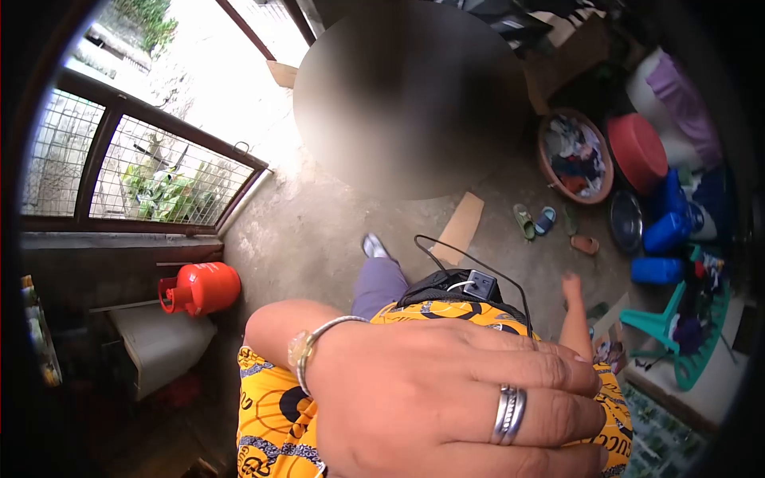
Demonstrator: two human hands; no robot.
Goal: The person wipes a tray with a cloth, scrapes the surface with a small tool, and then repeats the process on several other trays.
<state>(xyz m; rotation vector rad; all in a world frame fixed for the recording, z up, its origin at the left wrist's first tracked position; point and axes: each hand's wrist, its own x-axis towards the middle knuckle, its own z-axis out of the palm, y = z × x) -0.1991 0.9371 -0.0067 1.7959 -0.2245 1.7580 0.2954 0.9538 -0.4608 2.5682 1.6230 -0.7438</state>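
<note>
My left hand [462, 390] fills the lower middle of the view, very near the camera, back outward and fingers stretched to the right. It wears silver rings and a bracelet [307, 354]; no object shows in it. Below it is a yellow patterned garment [267, 398]. My right hand [570, 287] is small and lower down at the right, and its fingers are too unclear to read. Between the hands, a black pouch [426, 291] holds a dark device [480, 284] with a white cable and a looped black cable.
Left stand a red gas cylinder [209, 287] and a mesh gate [159, 175]. Sandals [523, 221] and cardboard [462, 227] lie on the floor. Right are a clothes basin [575, 155], a red tub [637, 150], blue containers [657, 270] and a green chair [657, 323]. A blurred oval covers the top centre.
</note>
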